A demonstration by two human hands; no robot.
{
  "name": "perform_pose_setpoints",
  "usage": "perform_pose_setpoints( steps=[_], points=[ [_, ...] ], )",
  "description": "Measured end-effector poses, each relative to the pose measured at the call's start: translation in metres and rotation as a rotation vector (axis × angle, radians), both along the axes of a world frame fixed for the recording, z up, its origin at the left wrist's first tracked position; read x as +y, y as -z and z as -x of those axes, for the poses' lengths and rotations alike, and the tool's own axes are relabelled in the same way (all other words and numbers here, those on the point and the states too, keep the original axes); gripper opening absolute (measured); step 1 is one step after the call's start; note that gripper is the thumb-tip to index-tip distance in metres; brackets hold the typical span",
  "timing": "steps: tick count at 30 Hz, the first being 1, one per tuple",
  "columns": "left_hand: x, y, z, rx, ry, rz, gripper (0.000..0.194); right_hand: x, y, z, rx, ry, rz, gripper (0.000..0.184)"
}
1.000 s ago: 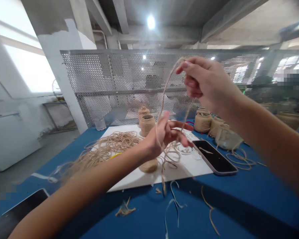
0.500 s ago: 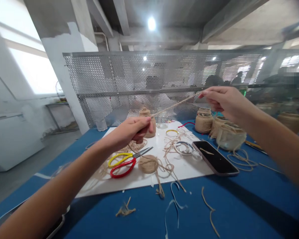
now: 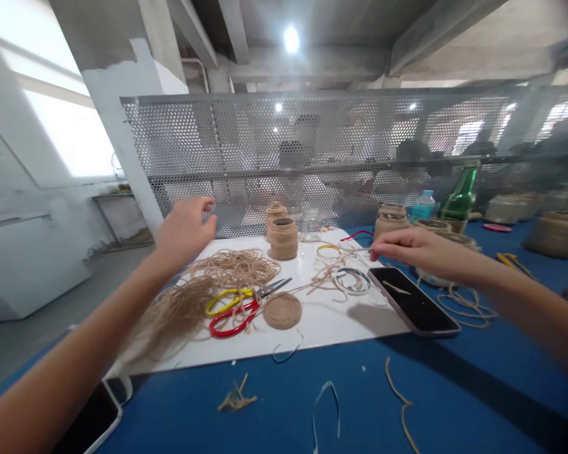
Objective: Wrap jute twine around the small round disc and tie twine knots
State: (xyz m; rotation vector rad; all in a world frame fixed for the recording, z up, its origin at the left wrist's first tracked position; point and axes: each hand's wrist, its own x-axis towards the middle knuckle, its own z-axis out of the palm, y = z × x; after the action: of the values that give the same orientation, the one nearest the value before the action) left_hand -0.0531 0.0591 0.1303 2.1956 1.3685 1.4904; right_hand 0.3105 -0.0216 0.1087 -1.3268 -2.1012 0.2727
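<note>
My left hand (image 3: pixel 185 228) is raised above the left side of the white board (image 3: pixel 246 350), slightly blurred, thumb and fingers apart with nothing visible between them. Over the board's right side, my right hand (image 3: pixel 404 247) pinches a strand of jute twine (image 3: pixel 358 252) between thumb and fingertips. Loose twine (image 3: pixel 239 268) lies heaped below my left hand. Between the hands are scissors (image 3: pixel 234 309) with one yellow and one red handle, blades parted, and a flat round twine coil (image 3: pixel 283 311). Two twine-wrapped jars (image 3: pixel 284 239) stand behind them, one partly hidden.
A phone (image 3: pixel 414 302) lies below my right hand, with a twine scrap on it. Further right stand more wrapped jars (image 3: pixel 390 224) and a green bottle (image 3: pixel 460 195). A perforated metal screen (image 3: pixel 246 145) closes the back. Twine scraps (image 3: pixel 236 398) lie on the blue table (image 3: pixel 194 416).
My left hand has let go of the twine and moved left and up, opening. My right hand has come down, still pinching twine. Strands that lay over the round coil have been drawn away.
</note>
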Motion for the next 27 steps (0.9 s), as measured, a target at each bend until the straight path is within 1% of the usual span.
perform_pose_setpoints(
  steps=[1,2,3,4,5,6,7,8,10,11,13,16,18,19,21,23,25,27],
  points=[
    [-0.009,0.004,-0.014,0.066,0.036,-0.003,0.023,-0.001,0.001,0.012,-0.042,-0.064,0.089,0.03],
    [-0.019,0.009,-0.03,0.136,0.102,0.025,0.026,-0.001,0.002,0.025,-0.027,-0.112,0.114,0.032],
    [-0.03,0.013,-0.046,0.199,0.199,0.079,0.028,-0.001,0.003,0.038,0.011,-0.169,0.125,0.031],
    [-0.04,0.016,-0.062,0.243,0.371,0.165,0.031,0.0,0.004,0.051,0.056,-0.213,0.135,0.031],
    [-0.05,0.019,-0.076,0.268,0.528,0.257,0.033,0.001,0.006,0.062,0.121,-0.243,0.148,0.031],
    [-0.057,0.021,-0.087,0.247,0.638,0.3,0.031,0.003,0.008,0.07,0.19,-0.266,0.163,0.031],
    [-0.062,0.023,-0.094,0.226,0.718,0.356,0.029,0.004,0.01,0.077,0.267,-0.277,0.175,0.031],
    [-0.065,0.024,-0.098,0.2,0.732,0.411,0.027,0.006,0.012,0.08,0.35,-0.286,0.206,0.03],
    [-0.063,0.024,-0.098,0.148,0.664,0.432,0.021,0.009,0.016,0.081,0.466,-0.304,0.261,0.028],
    [-0.06,0.024,-0.095,0.139,0.611,0.415,0.019,0.009,0.019,0.079,0.489,-0.307,0.282,0.027],
    [-0.054,0.023,-0.086,0.164,0.521,0.349,0.019,0.009,0.024,0.072,0.461,-0.309,0.317,0.026],
    [-0.046,0.024,-0.079,0.239,0.433,0.254,0.021,0.005,0.03,0.064,0.391,-0.343,0.399,0.023],
    [-0.044,0.028,-0.08,0.276,0.386,0.196,0.023,0.001,0.032,0.065,0.405,-0.366,0.435,0.023],
    [-0.045,0.031,-0.082,0.305,0.364,0.168,0.023,-0.001,0.034,0.068,0.446,-0.376,0.433,0.022],
    [-0.049,0.041,-0.088,0.396,0.331,0.117,0.024,-0.004,0.036,0.075,0.582,-0.381,0.388,0.023],
    [-0.057,0.051,-0.095,0.529,0.339,0.062,0.026,-0.003,0.039,0.082,0.698,-0.322,0.284,0.023],
    [-0.066,0.059,-0.1,0.678,0.338,-0.031,0.027,0.0,0.042,0.086,0.673,-0.218,0.156,0.023],
    [-0.074,0.061,-0.101,0.794,0.293,-0.15,0.029,0.003,0.046,0.087,0.548,-0.151,0.05,0.02]
  ],
)
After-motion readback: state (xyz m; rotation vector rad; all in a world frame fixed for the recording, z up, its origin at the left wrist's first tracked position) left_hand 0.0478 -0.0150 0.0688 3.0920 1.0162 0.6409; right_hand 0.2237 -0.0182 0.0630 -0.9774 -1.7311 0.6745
